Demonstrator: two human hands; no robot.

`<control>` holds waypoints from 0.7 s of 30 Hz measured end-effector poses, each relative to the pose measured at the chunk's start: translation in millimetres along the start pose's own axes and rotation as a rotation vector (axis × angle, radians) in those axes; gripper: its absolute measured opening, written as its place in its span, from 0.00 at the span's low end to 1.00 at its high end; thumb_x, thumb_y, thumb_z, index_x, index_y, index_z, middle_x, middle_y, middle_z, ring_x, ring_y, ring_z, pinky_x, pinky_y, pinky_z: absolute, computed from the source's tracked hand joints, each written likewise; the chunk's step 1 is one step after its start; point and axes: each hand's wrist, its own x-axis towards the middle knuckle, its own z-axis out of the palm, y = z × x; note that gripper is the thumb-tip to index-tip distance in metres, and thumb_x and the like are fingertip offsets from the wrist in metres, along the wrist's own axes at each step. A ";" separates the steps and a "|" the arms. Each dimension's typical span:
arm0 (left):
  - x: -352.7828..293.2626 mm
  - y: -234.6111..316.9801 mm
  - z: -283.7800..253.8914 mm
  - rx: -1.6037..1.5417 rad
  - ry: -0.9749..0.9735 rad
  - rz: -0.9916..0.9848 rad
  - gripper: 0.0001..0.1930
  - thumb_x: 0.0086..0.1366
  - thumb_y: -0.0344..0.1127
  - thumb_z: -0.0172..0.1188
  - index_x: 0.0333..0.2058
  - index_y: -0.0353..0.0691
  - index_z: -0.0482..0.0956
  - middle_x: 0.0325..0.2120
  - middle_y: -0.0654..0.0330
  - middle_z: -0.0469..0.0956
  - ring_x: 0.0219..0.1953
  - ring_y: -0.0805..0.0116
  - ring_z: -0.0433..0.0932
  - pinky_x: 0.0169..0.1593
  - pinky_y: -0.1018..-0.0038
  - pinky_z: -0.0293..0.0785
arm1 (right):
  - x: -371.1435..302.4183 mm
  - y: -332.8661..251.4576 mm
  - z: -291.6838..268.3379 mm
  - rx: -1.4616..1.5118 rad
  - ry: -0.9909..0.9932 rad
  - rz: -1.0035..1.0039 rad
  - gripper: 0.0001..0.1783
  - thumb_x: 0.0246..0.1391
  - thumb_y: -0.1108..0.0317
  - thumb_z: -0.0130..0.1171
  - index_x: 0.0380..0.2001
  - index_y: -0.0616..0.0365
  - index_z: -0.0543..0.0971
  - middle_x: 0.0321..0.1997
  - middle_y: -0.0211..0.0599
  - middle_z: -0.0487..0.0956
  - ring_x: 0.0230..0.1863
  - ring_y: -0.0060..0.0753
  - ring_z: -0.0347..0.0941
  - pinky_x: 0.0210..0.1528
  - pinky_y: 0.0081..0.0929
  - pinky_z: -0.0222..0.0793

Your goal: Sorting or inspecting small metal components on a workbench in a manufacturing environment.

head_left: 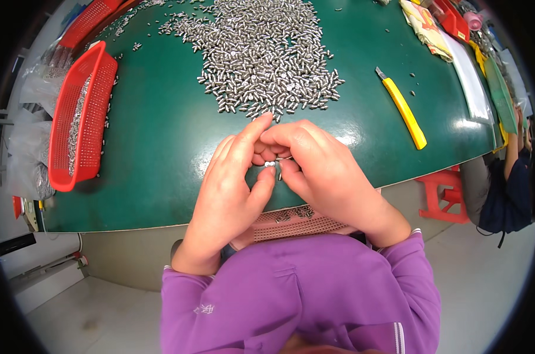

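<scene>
My two hands meet above the near edge of the green table, fingertips close together. My left hand (229,177) is closed, with small shiny metal parts (270,164) pinched between thumb and fingers. Opposite it, my right hand (329,162) is bent in a pinch around a thin small metal piece (285,158), partly hidden by the fingers. Just beyond my fingertips spreads a large heap of small silvery, pin-shaped metal parts (267,59). Below my hands, a pink mesh basket (300,231) at my lap has several small metal parts in it.
A long red perforated basket (96,127) with metal parts stands at the left, beside clear plastic bags (31,141). To the right lies a yellow utility knife (404,112), blade out. A red stool (443,194) is under the right side; another person (512,183) is at the right edge.
</scene>
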 end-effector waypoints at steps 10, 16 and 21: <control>-0.1 -4.0 2.3 -0.031 0.014 0.023 0.39 0.54 0.16 0.62 0.67 0.37 0.66 0.36 0.57 0.78 0.39 0.61 0.77 0.46 0.66 0.77 | 1.3 3.5 -0.1 0.099 0.031 -0.066 0.27 0.49 0.88 0.61 0.54 0.61 0.72 0.55 0.46 0.75 0.43 0.39 0.79 0.41 0.30 0.79; -0.4 -4.2 3.0 -0.069 0.026 0.007 0.40 0.55 0.15 0.62 0.68 0.38 0.64 0.35 0.58 0.78 0.39 0.61 0.77 0.46 0.66 0.77 | 2.3 1.3 -0.5 0.016 0.041 -0.094 0.24 0.51 0.83 0.61 0.52 0.62 0.71 0.51 0.46 0.75 0.50 0.50 0.78 0.48 0.39 0.79; -0.6 -4.4 3.2 -0.049 0.032 0.018 0.40 0.55 0.16 0.62 0.68 0.38 0.64 0.36 0.58 0.78 0.39 0.61 0.77 0.46 0.66 0.77 | 2.6 -1.8 -2.6 0.056 -0.002 -0.030 0.23 0.52 0.82 0.62 0.52 0.60 0.72 0.52 0.44 0.76 0.50 0.48 0.78 0.48 0.38 0.79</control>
